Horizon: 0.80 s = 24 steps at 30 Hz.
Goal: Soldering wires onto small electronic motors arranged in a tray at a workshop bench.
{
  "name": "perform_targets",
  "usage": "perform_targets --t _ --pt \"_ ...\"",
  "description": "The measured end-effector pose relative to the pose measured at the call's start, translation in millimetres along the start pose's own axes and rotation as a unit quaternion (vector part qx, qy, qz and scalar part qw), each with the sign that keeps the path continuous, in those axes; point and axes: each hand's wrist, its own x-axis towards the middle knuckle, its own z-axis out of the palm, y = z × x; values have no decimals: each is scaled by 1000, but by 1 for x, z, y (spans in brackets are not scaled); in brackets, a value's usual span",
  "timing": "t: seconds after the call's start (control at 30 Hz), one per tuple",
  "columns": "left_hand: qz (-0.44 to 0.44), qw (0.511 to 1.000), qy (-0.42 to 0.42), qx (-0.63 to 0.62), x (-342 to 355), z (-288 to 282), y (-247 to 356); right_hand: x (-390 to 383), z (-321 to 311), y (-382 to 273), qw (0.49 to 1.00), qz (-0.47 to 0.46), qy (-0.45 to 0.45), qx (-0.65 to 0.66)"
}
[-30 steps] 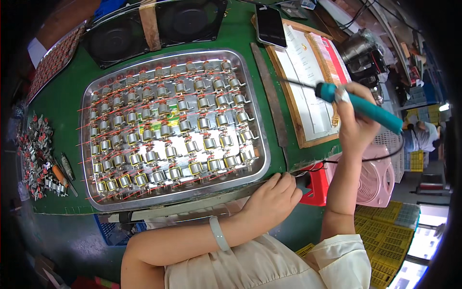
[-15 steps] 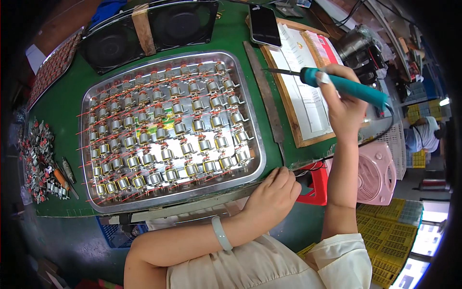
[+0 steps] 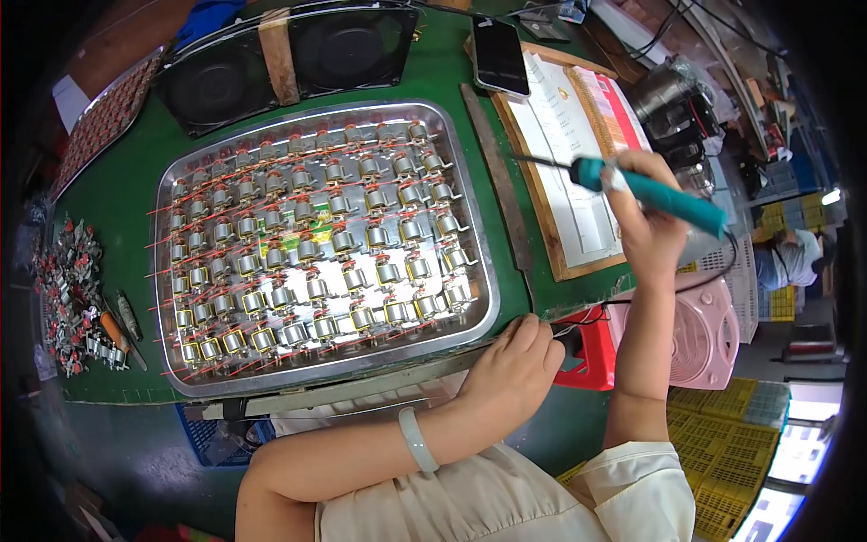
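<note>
Fingers of the right hand (image 3: pixel 652 217) wrap a teal soldering iron (image 3: pixel 632 185) above the clipboard (image 3: pixel 564 163); the left hand (image 3: pixel 515 366), loosely curled, rests by the tray (image 3: pixel 470 181).

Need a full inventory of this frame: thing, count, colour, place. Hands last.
metal tray: one, silver, centre of bench
small motor parts: many, silver with red wires, in rows in the tray
fans: two, black, behind the tray
phone: one, black, far right of the bench
clipboard with papers: one, wooden, right of the tray
loose parts: a pile, metal and red, left edge
pink fan: one, below right
soldering iron: one, teal handle, in the right hand
left hand: at the bench's front edge
right hand: raised over the clipboard
</note>
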Motion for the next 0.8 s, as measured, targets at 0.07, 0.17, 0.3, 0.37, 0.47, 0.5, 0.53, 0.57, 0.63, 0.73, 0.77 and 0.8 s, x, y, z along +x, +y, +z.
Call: perform_targets --t 0.07,0.17,0.3,0.37,0.47,0.5,0.53,0.57,0.63,0.73,0.77,0.8 --pt "-15 1000 -1 -16 -1 1 -2 -8 -11 -11 999 -4 -33 -17" --pt "-10 1000 -1 -21 0 -1 -1 -20 -29 -13 1000 -3 14 -2" --pt "-3 1000 1 -22 -2 -12 0 -29 -37 -12 940 165 235 187" --pt "-2 998 -23 -50 -6 -27 -1 -29 -37 -8 882 196 261 341" --pt "-26 995 -52 -84 -9 -60 -5 -34 -32 8 804 242 269 472" --pt "-25 995 -48 -82 -14 -70 -9 -36 -29 10 788 261 256 496" --pt "-16 998 -13 -58 -21 -81 -13 -38 -27 11 775 268 239 520" --pt "-8 999 21 -34 -27 -91 -18 -39 -25 11 761 276 221 544" --pt "-18 998 59 -26 -42 -111 -29 -39 -18 6 754 278 222 552" --pt "-61 990 129 2 -59 -139 -43 -37 -8 -2 726 286 204 591" --pt "-93 982 163 23 -64 -148 -47 -36 -5 -4 726 286 203 592" --pt "-96 981 164 24 -68 -156 -52 -34 -2 -5 720 289 195 600"
